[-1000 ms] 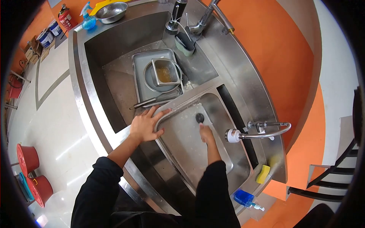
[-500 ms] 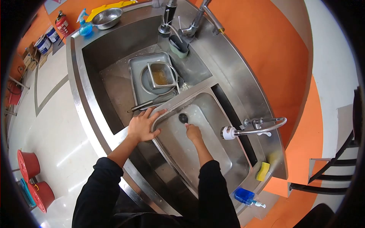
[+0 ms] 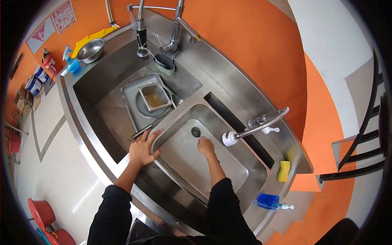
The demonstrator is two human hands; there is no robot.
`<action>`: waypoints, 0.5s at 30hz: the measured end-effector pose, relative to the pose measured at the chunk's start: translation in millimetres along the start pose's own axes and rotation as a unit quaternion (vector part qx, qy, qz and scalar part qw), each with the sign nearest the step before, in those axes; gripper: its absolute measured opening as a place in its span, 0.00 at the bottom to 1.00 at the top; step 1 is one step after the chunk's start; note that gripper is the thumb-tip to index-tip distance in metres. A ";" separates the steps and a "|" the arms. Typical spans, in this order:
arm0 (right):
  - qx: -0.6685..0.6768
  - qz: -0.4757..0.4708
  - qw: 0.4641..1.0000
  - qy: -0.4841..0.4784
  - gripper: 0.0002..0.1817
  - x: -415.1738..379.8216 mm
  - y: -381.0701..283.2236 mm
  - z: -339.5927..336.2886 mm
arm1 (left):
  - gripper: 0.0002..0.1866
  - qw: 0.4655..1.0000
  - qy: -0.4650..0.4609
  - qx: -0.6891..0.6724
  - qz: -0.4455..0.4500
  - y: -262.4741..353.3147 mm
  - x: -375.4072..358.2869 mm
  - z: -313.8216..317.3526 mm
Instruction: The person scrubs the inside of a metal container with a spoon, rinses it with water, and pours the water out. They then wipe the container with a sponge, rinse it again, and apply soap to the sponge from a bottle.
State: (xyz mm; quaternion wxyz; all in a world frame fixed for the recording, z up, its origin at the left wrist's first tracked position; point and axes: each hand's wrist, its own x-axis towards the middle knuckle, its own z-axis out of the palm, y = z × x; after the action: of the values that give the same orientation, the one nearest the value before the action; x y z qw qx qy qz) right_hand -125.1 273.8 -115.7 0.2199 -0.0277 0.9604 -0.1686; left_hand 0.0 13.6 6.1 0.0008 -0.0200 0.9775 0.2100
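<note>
In the head view, my right hand (image 3: 205,145) is closed round the thin handle of a dark round-headed spoon (image 3: 196,131). The spoon's head is over the floor of a large rectangular steel pan (image 3: 239,163), which looks wet. My left hand (image 3: 141,150) rests on the pan's near-left corner with its fingers spread, thumb toward the inside. Just beyond those fingers lies a whisk (image 3: 141,133), its wires partly hidden by the pan's rim. A small square steel container (image 3: 146,92) with brownish liquid stands on a round dish (image 3: 141,107) and a grey tray (image 3: 127,90).
The left sink basin (image 3: 92,87) surrounds the tray. A hose tap with a white head (image 3: 229,139) overhangs the pan's right side. Along the edges are a yellow sponge (image 3: 283,171), a blue soap bottle (image 3: 268,201), a steel bowl (image 3: 90,50) and a blue spray bottle (image 3: 72,65).
The camera view has turned, so the sink appears shifted left. The spoon's head now shows a lighter, shinier face. My left hand stays at the pan's corner; my right hand still holds the spoon.
</note>
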 end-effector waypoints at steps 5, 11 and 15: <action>0.019 0.000 0.990 0.137 0.15 -26.1 -5.4 9.5 | 0.38 1.000 -0.002 0.005 -0.003 1.1 -0.3 -1.5; -0.027 -0.031 0.994 0.097 0.13 -46.1 -16.0 25.1 | 0.38 1.000 -0.008 -0.006 -0.004 2.6 1.0 -3.7; 0.048 -0.017 0.996 0.074 0.16 -26.7 -38.6 38.4 | 0.38 1.000 0.002 0.007 -0.002 2.0 0.4 -1.2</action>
State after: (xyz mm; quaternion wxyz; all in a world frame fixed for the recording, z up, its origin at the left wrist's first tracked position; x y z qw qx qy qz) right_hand -85.2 228.8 -124.2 0.1462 -0.0208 0.9643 -0.2198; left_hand -0.5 14.9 7.9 -0.0008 -0.0221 0.9789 0.2032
